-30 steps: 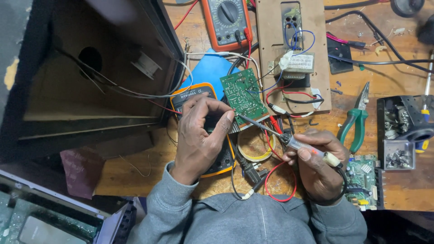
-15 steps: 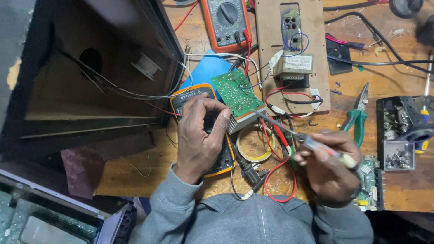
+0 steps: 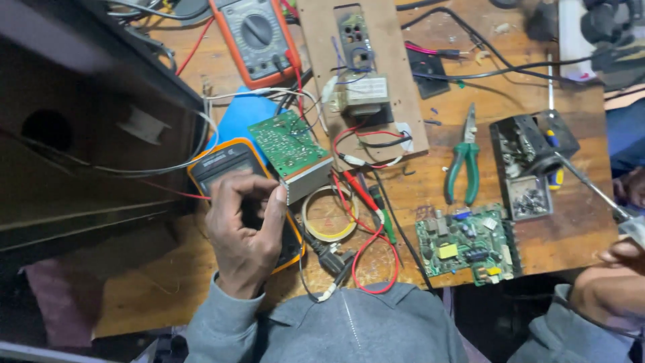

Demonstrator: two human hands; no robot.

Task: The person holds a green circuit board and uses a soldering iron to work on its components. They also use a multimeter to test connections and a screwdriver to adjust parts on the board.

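We see the green board [image 3: 289, 142], a flat rectangle speckled with solder points, tilted up on its grey metal edge in the middle of the bench [image 3: 154, 296], with thin white and black wires running off its top corner. Our left hand [image 3: 245, 232] has its fingers curled over the meter [image 3: 235, 175], a yellow-cased slab lying flat just left of the board, thumb tip touching the board's lower metal edge; it presses down rather than closing round anything. Our right hand [image 3: 615, 282] sits at the far right edge, well apart from the board, clenched on the pale handle of a thin metal tool [image 3: 591, 188] whose shaft slants up to the left.

Below the board lies a ring of tape [image 3: 329, 215], with red and green probes [image 3: 366, 198] and looped red wire beside it. A second, denser green board [image 3: 467, 245] with small blocky parts lies lower right. Green-handled pliers [image 3: 462, 161] lie above it, near a black tray [image 3: 527, 168] of small metal bits. A brown hardboard panel [image 3: 376, 74] carries a boxy transformer, an orange meter [image 3: 255, 40] lies at top, and a dark wooden box [image 3: 74, 128] fills the left
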